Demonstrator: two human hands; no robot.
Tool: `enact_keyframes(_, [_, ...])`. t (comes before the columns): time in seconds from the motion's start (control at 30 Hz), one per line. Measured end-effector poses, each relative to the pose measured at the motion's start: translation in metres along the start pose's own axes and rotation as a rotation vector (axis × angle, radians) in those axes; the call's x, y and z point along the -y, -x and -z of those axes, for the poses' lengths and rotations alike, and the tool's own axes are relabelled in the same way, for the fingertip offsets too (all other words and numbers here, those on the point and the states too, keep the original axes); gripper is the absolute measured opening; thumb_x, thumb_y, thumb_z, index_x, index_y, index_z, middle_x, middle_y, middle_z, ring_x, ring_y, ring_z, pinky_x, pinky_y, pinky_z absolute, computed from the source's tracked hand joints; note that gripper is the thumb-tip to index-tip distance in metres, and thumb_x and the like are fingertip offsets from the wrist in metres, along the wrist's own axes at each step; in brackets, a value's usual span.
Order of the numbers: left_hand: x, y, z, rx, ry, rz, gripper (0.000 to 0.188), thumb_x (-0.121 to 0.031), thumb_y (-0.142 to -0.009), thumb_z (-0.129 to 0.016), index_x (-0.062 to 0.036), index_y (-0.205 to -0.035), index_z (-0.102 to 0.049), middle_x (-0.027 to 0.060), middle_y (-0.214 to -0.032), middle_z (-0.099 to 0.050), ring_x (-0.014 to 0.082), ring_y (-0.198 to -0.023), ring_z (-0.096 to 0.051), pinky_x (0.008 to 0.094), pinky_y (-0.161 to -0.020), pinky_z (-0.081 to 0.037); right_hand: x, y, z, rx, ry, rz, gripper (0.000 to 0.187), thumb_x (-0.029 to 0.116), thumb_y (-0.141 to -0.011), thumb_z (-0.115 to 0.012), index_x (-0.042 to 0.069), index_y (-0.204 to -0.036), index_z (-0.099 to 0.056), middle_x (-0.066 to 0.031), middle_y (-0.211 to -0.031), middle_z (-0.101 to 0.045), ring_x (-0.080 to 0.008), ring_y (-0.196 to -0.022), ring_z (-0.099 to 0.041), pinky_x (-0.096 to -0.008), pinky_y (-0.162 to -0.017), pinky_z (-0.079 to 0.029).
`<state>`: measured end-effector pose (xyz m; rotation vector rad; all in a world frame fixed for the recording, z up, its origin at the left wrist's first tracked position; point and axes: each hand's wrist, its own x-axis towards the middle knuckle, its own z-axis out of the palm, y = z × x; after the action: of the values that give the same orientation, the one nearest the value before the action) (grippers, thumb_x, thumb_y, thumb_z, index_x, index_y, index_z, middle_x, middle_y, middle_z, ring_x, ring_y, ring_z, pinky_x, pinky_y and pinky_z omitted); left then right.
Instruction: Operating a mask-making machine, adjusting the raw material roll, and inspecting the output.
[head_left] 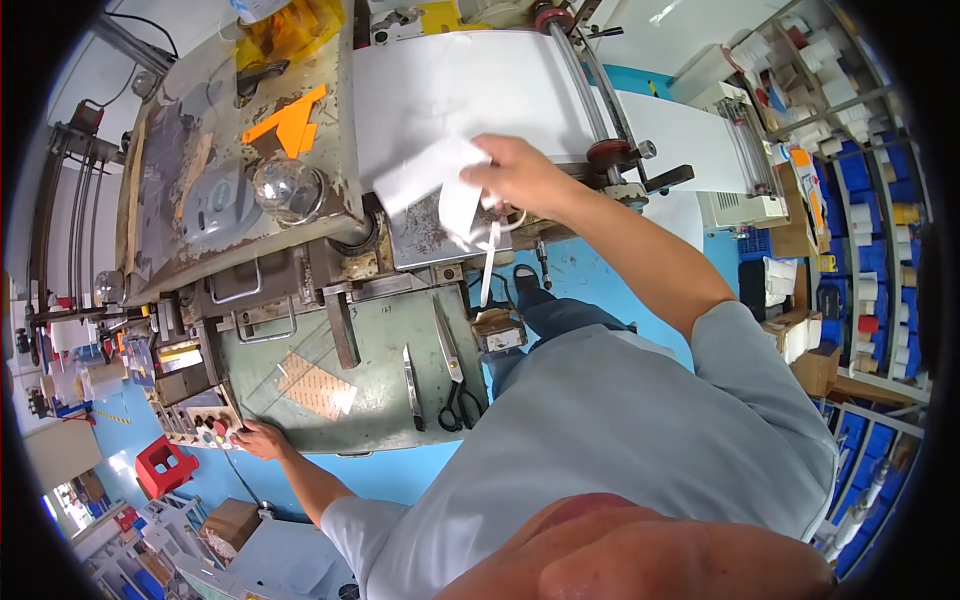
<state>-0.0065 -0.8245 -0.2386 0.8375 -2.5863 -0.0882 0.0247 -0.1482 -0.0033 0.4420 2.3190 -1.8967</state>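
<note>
My right hand [515,178] is closed on a white strip [425,178], pinched between thumb and fingers. The strip looks like paper or film; part of it curls below the hand, and a narrow tail [489,262] hangs down. Behind it, a wide white sheet [450,90] stretches across the machine up to a roller [580,85]. At the lower left, my left hand [262,440] reaches the edge of a control panel [205,422] with several knobs and buttons. Its fingers are bunched at a dark knob, and what they grip is too small to make out.
On the green bench top [390,330] lie black-handled scissors [455,375], a cutter knife [412,388] and a perforated tan sheet [315,387]. A worn metal press plate [220,170] carries orange pieces [290,122]. A red stool [165,465] stands on the blue floor; shelves [870,230] line the right.
</note>
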Motion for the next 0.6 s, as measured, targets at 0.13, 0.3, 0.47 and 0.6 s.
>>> enact_keyframes(0.13, [0.019,-0.006,0.009,0.01,0.128,-0.064,0.067,-0.051,-0.092,-0.046,0.0017,-0.134,-0.046,0.0225,-0.141,-0.041,0.0362,-0.132,-0.037,0.0453,-0.107,-0.032,-0.015,0.007,-0.003,0.017,0.043,0.023,0.03,0.02,-0.087,-0.061,-0.002,-0.108,-0.057,-0.01,-0.086,-0.064,-0.0146,-0.071,-0.061,-0.0284,-0.061,-0.05])
enact_keyframes(0.3, [-0.02,0.018,0.053,0.04,0.499,-0.077,0.062,-0.036,-0.093,-0.053,0.0118,-0.131,-0.044,0.0286,-0.132,-0.048,0.0404,-0.125,-0.044,0.042,-0.102,-0.037,-0.024,0.007,0.024,-0.142,-0.2,0.06,0.042,0.019,-0.089,-0.062,-0.001,-0.124,-0.049,-0.0078,-0.096,-0.061,-0.0136,-0.08,-0.057,-0.0269,-0.067,-0.047])
enact_keyframes(0.47, [-0.123,0.102,0.17,-0.028,0.948,-0.076,0.027,-0.021,-0.099,-0.048,0.004,-0.097,-0.058,0.0105,-0.087,-0.062,0.0175,-0.076,-0.058,0.0302,-0.073,-0.047,-0.011,0.017,0.063,-0.236,-0.272,0.064,0.049,0.015,-0.091,-0.059,-0.002,-0.133,-0.04,-0.0084,-0.106,-0.061,-0.0143,-0.09,-0.06,-0.0274,-0.072,-0.049])
enact_keyframes(0.6, [-0.222,0.146,0.255,0.067,1.067,-0.662,0.018,-0.005,-0.093,-0.041,0.0048,-0.09,-0.056,0.0135,-0.079,-0.061,0.0231,-0.068,-0.055,0.0351,-0.065,-0.046,-0.01,0.023,0.073,-0.238,-0.38,0.114,0.042,0.016,-0.09,-0.06,0.0,-0.126,-0.047,-0.0042,-0.098,-0.061,-0.0074,-0.079,-0.055,-0.0217,-0.064,-0.044])
